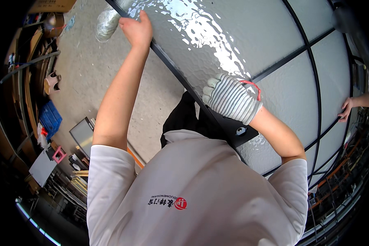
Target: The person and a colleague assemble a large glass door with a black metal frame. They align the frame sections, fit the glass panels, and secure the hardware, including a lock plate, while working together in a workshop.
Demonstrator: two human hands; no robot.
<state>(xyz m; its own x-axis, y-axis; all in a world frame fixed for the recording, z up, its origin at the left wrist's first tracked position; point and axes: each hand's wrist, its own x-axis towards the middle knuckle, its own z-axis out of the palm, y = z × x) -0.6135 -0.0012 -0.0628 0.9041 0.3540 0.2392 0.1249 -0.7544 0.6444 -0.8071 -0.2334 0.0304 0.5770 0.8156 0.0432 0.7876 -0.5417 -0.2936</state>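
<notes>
A large panel of rippled, frosted glass (270, 24) in a slim black frame (174, 71) lies in front of me. My bare left hand (137, 30) is closed around the frame's edge at the far left. Over the glass, beside the near edge, my right hand (231, 98) wears a grey striped glove. Its fingers are curled in, and what they hold, if anything, is hidden. A red strip (254, 87) loops out beside that glove. Just nearer to me sits a black plate (233, 125) with a round silvery fitting (241, 131).
Another person's hand (346, 110) rests on the framework at the right. A plastic-wrapped bundle (106, 25) lies on the concrete floor at the far left. Shelving with boards (28, 74), a blue crate (50, 119) and a pink stool (52, 83) line the left side.
</notes>
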